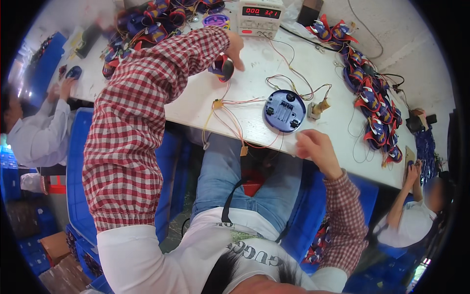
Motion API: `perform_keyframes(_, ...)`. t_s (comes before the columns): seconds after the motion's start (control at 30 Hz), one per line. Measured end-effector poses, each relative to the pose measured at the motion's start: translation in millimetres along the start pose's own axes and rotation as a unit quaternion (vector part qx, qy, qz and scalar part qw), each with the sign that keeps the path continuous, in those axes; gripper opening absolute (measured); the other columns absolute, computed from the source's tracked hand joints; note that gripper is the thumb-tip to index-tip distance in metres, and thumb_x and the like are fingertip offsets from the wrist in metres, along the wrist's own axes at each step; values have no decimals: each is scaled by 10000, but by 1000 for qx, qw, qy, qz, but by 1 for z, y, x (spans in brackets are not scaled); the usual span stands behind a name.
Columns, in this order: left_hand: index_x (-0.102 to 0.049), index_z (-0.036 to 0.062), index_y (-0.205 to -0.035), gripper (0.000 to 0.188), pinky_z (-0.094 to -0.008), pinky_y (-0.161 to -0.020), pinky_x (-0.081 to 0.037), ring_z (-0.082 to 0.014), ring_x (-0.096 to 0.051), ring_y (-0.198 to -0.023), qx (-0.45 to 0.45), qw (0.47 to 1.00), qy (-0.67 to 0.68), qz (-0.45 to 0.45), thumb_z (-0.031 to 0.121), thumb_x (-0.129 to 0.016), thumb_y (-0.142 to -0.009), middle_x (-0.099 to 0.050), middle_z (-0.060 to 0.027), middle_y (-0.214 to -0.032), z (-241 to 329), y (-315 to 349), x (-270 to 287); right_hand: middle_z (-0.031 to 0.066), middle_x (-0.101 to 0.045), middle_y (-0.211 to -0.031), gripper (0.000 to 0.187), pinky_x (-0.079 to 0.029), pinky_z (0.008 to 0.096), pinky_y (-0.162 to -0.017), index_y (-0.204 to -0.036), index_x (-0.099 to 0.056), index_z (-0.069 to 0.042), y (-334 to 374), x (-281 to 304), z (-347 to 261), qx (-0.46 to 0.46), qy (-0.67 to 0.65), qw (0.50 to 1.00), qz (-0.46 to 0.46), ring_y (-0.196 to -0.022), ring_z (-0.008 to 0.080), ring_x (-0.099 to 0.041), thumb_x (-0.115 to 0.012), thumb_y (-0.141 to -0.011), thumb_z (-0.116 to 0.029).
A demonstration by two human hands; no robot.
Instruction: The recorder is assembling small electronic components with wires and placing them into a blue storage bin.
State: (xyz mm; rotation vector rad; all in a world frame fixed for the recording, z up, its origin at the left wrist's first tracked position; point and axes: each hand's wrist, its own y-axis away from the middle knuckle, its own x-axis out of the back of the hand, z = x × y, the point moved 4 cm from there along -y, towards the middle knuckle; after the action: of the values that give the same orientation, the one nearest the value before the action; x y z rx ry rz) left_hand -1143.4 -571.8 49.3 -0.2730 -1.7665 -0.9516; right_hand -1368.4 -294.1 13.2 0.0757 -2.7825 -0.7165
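My left hand (235, 49) reaches across the table with its fingers bent down round a dark blue and red rounded toy part (223, 68); its thumb is hidden. Thin wires run from this part to a small yellowish circuit board (217, 104) near the front edge. More wires join the board to a round dark blue plastic base (285, 110), whose inner side with slots and screw posts faces up. Just below the base, my right hand (317, 149) hovers at the table edge, fingers curled together and slightly blurred. Whatever they pinch is too small to make out.
A power supply (260, 18) with a red display stands at the back. Piled toy parts (156, 24) lie back left; a row of similar ones (372, 108) lines the right. A small brass-coloured piece (319, 107) sits beside the base. Other people work at both sides.
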Motion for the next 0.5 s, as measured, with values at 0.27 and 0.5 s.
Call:
perform_keyframes(0.27, -640, -5, -956, 722, -367, -707, -512, -278, -640, -873, 161, 962, 180, 123, 673, -410, -864, -656, -154, -989, -3, 8, -2, 143, -502, -1079, 565, -456, 261, -745, -1262, -424, 18, -15, 55, 18, 226, 82, 925, 294, -924, 177, -496, -682, -826, -234)
perform_keyframes(0.5, -601, 29, -1039, 394, -346, -678, -503, -270, -612, -759, 124, 787, 81, 599, 382, -580, -866, -605, -101, -947, 17, 52, -16, 162, -550, -1064, 505, -463, 271, -714, -1180, -507, 20, -56, 68, -8, 271, 163, 895, 315, -867, 167, -523, -697, -815, -273)
